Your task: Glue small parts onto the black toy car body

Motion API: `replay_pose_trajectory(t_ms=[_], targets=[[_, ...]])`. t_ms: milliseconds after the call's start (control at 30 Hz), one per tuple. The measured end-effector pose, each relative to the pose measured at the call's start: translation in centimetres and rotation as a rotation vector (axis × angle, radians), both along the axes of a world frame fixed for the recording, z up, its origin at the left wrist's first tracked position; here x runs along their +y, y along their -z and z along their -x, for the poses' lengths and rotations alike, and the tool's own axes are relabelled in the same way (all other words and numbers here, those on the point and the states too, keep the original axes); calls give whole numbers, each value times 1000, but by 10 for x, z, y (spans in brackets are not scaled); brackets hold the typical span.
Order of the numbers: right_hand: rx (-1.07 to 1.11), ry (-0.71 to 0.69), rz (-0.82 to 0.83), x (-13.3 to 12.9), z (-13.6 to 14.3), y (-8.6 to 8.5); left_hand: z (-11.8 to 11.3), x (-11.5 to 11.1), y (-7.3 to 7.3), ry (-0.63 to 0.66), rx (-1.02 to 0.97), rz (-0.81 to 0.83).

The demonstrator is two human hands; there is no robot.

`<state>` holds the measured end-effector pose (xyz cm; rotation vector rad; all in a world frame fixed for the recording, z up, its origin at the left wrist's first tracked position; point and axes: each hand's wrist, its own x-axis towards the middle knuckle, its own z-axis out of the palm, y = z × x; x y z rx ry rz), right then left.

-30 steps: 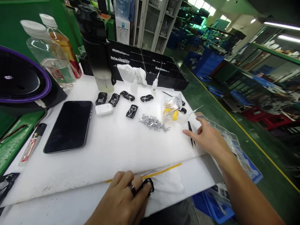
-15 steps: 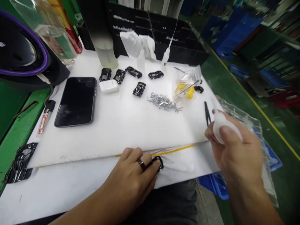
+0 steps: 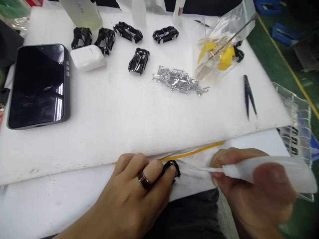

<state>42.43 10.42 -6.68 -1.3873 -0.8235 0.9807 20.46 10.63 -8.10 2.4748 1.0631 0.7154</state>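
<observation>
Black car shell (image 3: 177,170) under the left hand (image 3: 132,189)

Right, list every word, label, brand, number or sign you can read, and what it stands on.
"AN": end of a word on the tumbler, the rest unclear.
Red mark on the upright bottle: too blurred.
Red-and-white label, left edge: too blurred.
Squeeze bottle in right hand: no text visible.

Left hand (image 3: 132,199) holds a black piece (image 3: 177,168), probably a car shell; right hand (image 3: 259,196) holds a white bottle (image 3: 302,174).
</observation>
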Motion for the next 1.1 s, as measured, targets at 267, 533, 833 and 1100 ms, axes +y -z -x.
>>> replay_pose_trajectory(t_ms=[267,533,833,1100], targets=[[-88,-7,79,-2,4,-3,7,-7,6,11,18,16],[-164,-17,132,2,1,-3,10,-10,7,23,105,42],[-162,-5,118,1,2,-6,7,-10,4,8,77,56],[-187,-51,130,6,1,-8,7,-7,4,9,92,42]])
